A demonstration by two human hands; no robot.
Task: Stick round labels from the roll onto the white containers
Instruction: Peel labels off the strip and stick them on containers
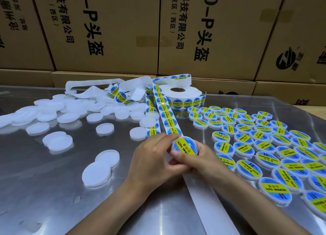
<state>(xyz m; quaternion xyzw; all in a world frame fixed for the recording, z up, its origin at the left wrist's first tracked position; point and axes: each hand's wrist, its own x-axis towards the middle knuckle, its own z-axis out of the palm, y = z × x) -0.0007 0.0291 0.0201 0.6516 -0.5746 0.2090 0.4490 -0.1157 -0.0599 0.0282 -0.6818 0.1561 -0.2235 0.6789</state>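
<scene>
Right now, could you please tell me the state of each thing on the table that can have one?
Held container: labelled, gripped by both hands.
Left hand: curled round the container.
Right hand: curled round the container.
Label roll: lying flat, partly unwound.
Label strip: still carrying labels.
Right-side containers: labelled.
Left-side containers: unlabelled.
Spent backing: stripped bare.

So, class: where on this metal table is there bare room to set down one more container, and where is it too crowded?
Free: the bare metal table near the left forearm, below the two overlapping blank containers; also the patch between those and the left hand. Crowded: the labelled containers packed on the right, and the blank pile by the label roll.
</scene>
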